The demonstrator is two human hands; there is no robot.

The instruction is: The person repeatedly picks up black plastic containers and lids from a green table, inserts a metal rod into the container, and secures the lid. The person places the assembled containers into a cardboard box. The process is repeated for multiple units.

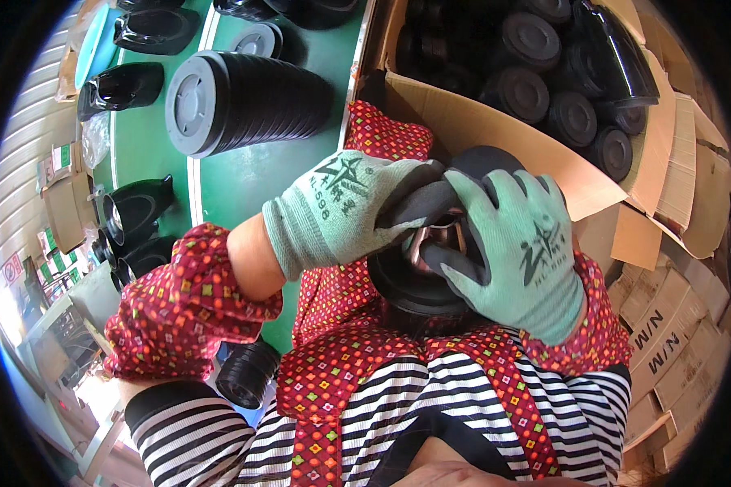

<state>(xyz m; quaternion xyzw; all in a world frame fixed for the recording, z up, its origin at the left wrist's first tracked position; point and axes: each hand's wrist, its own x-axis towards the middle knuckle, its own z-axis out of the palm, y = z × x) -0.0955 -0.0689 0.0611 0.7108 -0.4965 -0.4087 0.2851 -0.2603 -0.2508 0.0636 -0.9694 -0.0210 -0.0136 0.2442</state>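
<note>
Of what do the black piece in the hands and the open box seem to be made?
Black piece: probably plastic, by its smooth satin body; the shiny inside may be metal or coating.
Open box: matte cardboard, judging by brown walls and folded flaps.

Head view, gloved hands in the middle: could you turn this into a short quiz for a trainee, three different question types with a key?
1. Multiple choice: at which thing do the left hand and the right hand meet?
A: a clear plastic bag
B: a black part with a wide round rim
C: a cardboard flap

2. True or false: the open cardboard box at the upper right of the picture holds several black pieces.

3. Fill in the colour: the large ribbed black stack rests on a ____ table.

Key: 1: B. 2: true. 3: green.
</note>
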